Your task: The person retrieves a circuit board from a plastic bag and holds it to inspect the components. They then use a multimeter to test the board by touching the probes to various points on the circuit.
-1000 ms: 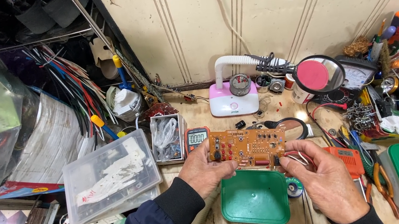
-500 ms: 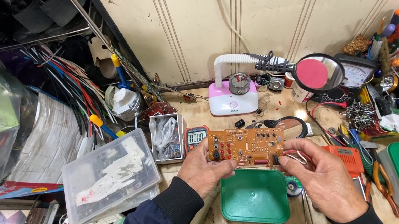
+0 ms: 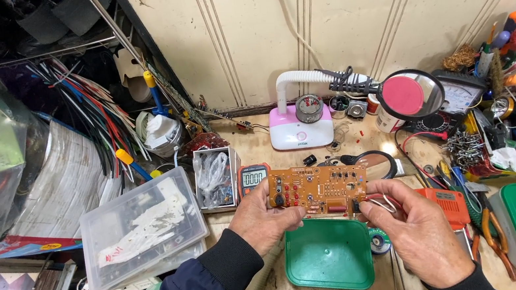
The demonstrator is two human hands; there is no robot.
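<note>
A cluttered wooden workbench (image 3: 251, 146) against a cream panelled wall; at the back stands a pink-and-white desk lamp base with a bent white hose neck (image 3: 299, 129), and to its right a round black-rimmed magnifying glass showing pink in its lens (image 3: 409, 95); a red digital multimeter with a grey display (image 3: 253, 177) lies just behind the left hand, beside a small open box of clear plastic bags (image 3: 214, 177); a clear lidded plastic storage box (image 3: 143, 228) sits further left, near a bundle of coloured wires (image 3: 91, 114); a green square plastic tray (image 3: 329, 255) lies directly under the hands, and an orange boxy tool (image 3: 448, 203) rests at the right, partly hidden by the right hand; pliers, screws and loose tools crowd the far right. Held above the tray, between both hands, is an orange rectangular printed circuit board studded with components (image 3: 318, 190), component side up and roughly level; the left hand (image 3: 266, 217) pinches its left edge between thumb and fingers; the right hand (image 3: 412, 228) grips the right end with curled fingers, thin red and white wires (image 3: 381, 200) looped against them.
</note>
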